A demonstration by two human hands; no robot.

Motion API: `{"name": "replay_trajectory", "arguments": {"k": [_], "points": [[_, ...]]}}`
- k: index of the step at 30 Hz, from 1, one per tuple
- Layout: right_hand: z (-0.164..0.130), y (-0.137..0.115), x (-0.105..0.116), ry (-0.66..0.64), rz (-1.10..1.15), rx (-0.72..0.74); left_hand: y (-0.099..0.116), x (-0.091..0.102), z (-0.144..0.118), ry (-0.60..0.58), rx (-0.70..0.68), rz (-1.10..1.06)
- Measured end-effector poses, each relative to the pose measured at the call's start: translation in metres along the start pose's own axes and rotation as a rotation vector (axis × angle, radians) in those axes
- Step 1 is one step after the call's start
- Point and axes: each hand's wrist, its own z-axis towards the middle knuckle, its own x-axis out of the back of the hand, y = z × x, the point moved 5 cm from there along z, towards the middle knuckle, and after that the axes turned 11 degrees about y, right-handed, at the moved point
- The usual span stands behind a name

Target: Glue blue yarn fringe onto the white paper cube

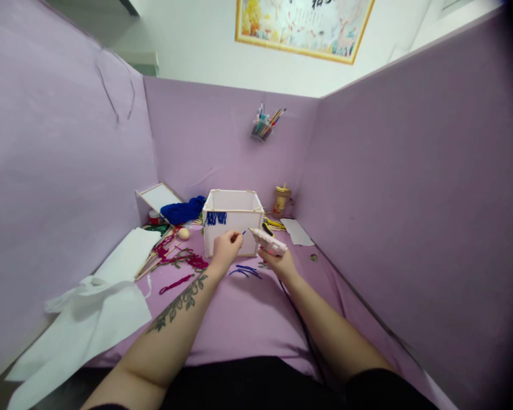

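The left hand (226, 246) was closed in a pinch on a short piece of blue yarn (243, 232), holding it up just in front of the white box (233, 222). The right hand (281, 262) was wrapped shut around the grip of a pink glue gun (268, 241), its nozzle pointing left toward the yarn's end, very near it; whether it touched could not be told. A row of blue fringe (216, 218) already hung from the box's upper left front edge, and more cut blue strands (245, 271) lay on the purple cloth (248, 313) between the wrists. The step in hand seemed to be gluing one more strand. The next move would likely call for a small dab, then pressing the strand to the rim beside the fringe, fingertips clear of hot glue.
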Motion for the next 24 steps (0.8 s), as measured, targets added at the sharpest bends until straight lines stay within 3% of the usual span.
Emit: {"name": "replay_trajectory", "arguments": {"k": [4, 10, 16, 24], "points": [[0.003, 0.007, -0.002, -0.024, -0.034, 0.020, 0.001, 0.003, 0.000, 0.021, -0.013, 0.028], [0.001, 0.002, -0.004, -0.080, -0.009, 0.090, 0.011, 0.006, -0.006, 0.055, -0.254, 0.213], [0.003, 0.008, -0.003, -0.015, -0.047, 0.094, 0.009, 0.004, -0.007, 0.028, -0.291, 0.285], [0.001, 0.004, -0.004, -0.028, -0.016, 0.120, 0.010, 0.004, -0.008, 0.032, -0.334, 0.315]]}}
